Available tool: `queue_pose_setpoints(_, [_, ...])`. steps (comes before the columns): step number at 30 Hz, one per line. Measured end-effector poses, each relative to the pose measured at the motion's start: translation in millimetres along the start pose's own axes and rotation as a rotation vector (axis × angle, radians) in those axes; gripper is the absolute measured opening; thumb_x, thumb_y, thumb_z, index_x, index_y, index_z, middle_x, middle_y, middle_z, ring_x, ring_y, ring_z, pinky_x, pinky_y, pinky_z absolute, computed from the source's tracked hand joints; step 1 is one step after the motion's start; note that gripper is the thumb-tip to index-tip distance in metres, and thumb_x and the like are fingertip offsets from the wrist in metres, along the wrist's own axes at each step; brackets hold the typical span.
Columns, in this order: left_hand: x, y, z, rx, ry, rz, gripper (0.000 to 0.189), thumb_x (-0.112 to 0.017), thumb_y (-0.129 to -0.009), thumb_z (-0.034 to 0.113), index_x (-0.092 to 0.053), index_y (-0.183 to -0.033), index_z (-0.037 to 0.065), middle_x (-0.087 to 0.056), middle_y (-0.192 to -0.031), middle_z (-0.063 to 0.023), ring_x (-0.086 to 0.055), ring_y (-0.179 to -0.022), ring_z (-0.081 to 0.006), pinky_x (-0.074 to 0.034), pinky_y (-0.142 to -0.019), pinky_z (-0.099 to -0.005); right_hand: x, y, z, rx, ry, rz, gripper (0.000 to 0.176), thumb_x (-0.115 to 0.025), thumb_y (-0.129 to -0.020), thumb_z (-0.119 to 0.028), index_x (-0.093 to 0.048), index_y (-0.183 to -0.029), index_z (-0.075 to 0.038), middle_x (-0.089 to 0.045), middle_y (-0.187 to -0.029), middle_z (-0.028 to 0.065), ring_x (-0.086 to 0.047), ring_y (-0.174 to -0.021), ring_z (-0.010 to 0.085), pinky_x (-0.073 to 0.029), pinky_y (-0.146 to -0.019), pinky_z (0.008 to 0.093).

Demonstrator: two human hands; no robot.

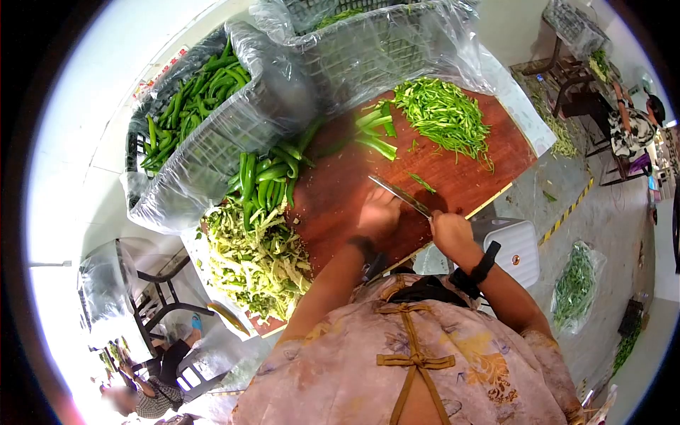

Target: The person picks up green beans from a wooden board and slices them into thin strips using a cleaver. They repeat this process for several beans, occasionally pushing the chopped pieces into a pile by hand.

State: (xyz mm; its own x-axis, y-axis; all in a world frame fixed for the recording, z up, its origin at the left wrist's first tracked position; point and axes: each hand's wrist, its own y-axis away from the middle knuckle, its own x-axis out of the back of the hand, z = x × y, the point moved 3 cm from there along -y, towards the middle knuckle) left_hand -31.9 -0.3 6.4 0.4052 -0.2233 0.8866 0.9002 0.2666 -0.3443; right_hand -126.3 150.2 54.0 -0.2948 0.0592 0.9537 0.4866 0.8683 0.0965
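Note:
My right hand [451, 232] is closed round the handle of a knife [402, 196], whose blade points up and left over the red-brown board [333, 195]. Beside the blade, low over the board, is my left hand [380, 212]; its fingers are blurred and partly behind the blade, so their grip does not show. A few thin green strips [422, 182] lie just beyond the knife. Farther back are cut green pepper pieces [375, 134] and a heap of shredded green pepper [443, 117]. Whole green peppers [265, 177] lie piled at the board's left.
Pale seedy pepper scraps [255, 262] cover the front left corner. Plastic-lined crates stand behind, one with green peppers [195, 103]. A white bin [506, 248] is by the right edge. A bag of greens [575, 287] lies on the floor. Other people sit at far right and lower left.

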Motion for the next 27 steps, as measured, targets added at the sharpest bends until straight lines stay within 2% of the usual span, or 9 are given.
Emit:
queue_pose_setpoints(6, [9,-3,5,-0.013,0.03,-0.039,0.021,-0.051,-0.075,0.011,-0.063,-0.092,0.007,-0.058,-0.099,-0.0076,-0.053,-0.099,-0.0262,-0.043,-0.085,-0.0392,-11,-36,-15,0.052,-0.06,0.071,0.017,-0.05,-0.085,-0.019,-0.056,-0.079,-0.003,-0.06,-0.066,0.0204,-0.061,-0.063,0.0383,-0.048,-0.056,0.0485])
queue_pose_setpoints(12, [10,-1,4,-0.06,0.044,0.143,0.024,-0.051,-0.076,0.01,-0.063,-0.096,0.006,-0.059,-0.1,-0.0097,-0.054,-0.099,-0.0281,-0.043,-0.086,-0.0385,-4,-42,-7,0.018,-0.027,0.129,0.019,-0.051,-0.086,-0.02,-0.056,-0.083,-0.003,-0.06,-0.066,0.0203,-0.06,-0.064,0.0384,-0.048,-0.057,0.0481])
queue_pose_setpoints(18, [-7,2,-2,0.008,0.063,0.01,0.024,-0.053,-0.074,0.01,-0.062,-0.096,0.005,-0.058,-0.101,-0.0108,-0.053,-0.1,-0.03,-0.044,-0.084,-0.0407,7,0,-3,0.031,-0.01,0.063,0.021,-0.05,-0.087,-0.023,-0.057,-0.084,-0.003,-0.06,-0.064,0.0202,-0.06,-0.062,0.0387,-0.047,-0.057,0.0483])
queue_pose_setpoints(20, [-4,2,-2,-0.055,0.038,0.09,0.013,-0.053,-0.074,0.012,-0.061,-0.083,0.007,-0.06,-0.086,-0.0109,-0.057,-0.083,-0.0288,-0.046,-0.074,-0.0404,3,5,0,-0.01,-0.015,0.023,0.021,-0.05,-0.087,-0.022,-0.056,-0.081,-0.003,-0.06,-0.064,0.0204,-0.06,-0.062,0.0389,-0.047,-0.056,0.0488])
queue_pose_setpoints(21, [-7,2,-4,-0.058,0.038,0.09,0.013,-0.053,-0.074,0.012,-0.061,-0.083,0.007,-0.06,-0.086,-0.0109,-0.057,-0.083,-0.0288,-0.046,-0.074,-0.0404,3,6,0,-0.012,-0.015,0.025,0.021,-0.05,-0.087,-0.022,-0.056,-0.081,-0.003,-0.06,-0.064,0.0204,-0.06,-0.062,0.0389,-0.047,-0.056,0.0488])
queue_pose_setpoints(23, [-18,5,-9,-0.013,0.008,-0.065,0.025,-0.054,-0.071,0.011,-0.062,-0.094,0.006,-0.056,-0.103,-0.0097,-0.052,-0.101,-0.0287,-0.044,-0.082,-0.0411,5,7,-2,0.007,-0.023,0.027,0.02,-0.049,-0.086,-0.02,-0.056,-0.079,-0.003,-0.06,-0.064,0.0206,-0.06,-0.062,0.039,-0.047,-0.056,0.049])
queue_pose_setpoints(27, [-8,2,-5,-0.037,0.003,-0.028,0.024,-0.054,-0.07,0.01,-0.063,-0.092,0.006,-0.057,-0.1,-0.0091,-0.053,-0.098,-0.0277,-0.045,-0.082,-0.0406,2,2,-4,0.004,-0.009,0.016,0.019,-0.049,-0.086,-0.019,-0.056,-0.078,-0.003,-0.06,-0.065,0.0208,-0.06,-0.063,0.039,-0.047,-0.056,0.0492])
